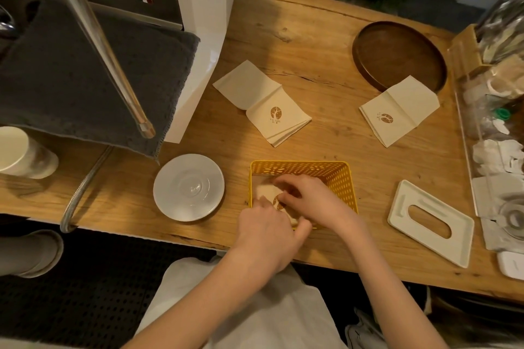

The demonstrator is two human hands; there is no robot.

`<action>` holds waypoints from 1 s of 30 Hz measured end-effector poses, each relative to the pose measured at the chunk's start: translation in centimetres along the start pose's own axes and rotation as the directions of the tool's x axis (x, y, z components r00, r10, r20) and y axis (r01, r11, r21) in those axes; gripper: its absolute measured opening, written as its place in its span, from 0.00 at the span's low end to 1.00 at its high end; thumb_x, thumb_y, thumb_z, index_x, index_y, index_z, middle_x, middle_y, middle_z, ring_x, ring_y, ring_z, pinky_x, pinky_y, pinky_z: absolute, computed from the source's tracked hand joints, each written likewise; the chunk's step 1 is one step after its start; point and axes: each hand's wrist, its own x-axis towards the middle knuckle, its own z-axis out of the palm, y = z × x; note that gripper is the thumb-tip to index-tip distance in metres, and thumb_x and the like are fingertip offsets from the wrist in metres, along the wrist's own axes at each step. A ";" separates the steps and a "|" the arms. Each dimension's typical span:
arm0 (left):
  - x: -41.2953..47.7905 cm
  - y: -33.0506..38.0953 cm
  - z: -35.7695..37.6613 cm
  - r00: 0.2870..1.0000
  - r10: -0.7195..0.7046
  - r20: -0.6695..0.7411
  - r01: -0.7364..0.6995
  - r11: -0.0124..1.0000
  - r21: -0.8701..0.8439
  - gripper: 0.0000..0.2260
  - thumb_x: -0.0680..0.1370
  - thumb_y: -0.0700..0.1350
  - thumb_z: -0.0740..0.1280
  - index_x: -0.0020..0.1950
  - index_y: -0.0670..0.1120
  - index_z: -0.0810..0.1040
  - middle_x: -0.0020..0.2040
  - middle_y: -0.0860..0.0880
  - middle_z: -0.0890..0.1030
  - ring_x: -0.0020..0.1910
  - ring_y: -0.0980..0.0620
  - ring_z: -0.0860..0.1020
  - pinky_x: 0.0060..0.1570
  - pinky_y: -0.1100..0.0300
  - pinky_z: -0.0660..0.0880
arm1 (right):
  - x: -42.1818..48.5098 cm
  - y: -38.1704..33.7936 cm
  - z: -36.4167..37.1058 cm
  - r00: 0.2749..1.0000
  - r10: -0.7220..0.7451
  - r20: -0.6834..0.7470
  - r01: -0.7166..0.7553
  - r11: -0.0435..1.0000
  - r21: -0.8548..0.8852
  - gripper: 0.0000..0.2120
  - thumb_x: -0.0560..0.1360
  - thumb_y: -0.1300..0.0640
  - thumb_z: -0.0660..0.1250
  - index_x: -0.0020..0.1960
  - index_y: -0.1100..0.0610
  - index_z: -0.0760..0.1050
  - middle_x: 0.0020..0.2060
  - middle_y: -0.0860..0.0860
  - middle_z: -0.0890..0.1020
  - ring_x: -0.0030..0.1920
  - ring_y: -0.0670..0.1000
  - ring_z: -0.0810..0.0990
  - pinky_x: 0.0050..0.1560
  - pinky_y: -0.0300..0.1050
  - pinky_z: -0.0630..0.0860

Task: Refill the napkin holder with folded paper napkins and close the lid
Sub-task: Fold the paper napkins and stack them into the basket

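A yellow perforated napkin holder stands at the wooden table's front edge. Inside it lies a cream folded napkin with a brown tree logo. My left hand reaches over the holder's near rim, its thumb along the napkin's near edge. My right hand is inside the holder with curled fingers on top of the napkin. The white lid with an oval slot lies flat to the right of the holder. Two more napkin stacks lie farther back, one in the middle and one to the right.
A white saucer sits left of the holder. A round dark wooden tray is at the back right. A clear organiser with packets lines the right edge. A dark towel and a metal bar overhang the left.
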 end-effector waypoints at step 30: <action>3.9 3.1 -5.0 0.791 -0.380 -0.479 -0.019 0.768 -0.640 0.17 0.82 0.54 0.54 0.54 0.50 0.81 0.45 0.54 0.83 0.43 0.56 0.80 0.41 0.50 0.79 | -3.7 10.5 -9.6 0.907 -0.095 -0.409 0.213 0.944 0.253 0.10 0.81 0.56 0.60 0.59 0.49 0.75 0.45 0.41 0.80 0.43 0.38 0.78 0.44 0.34 0.74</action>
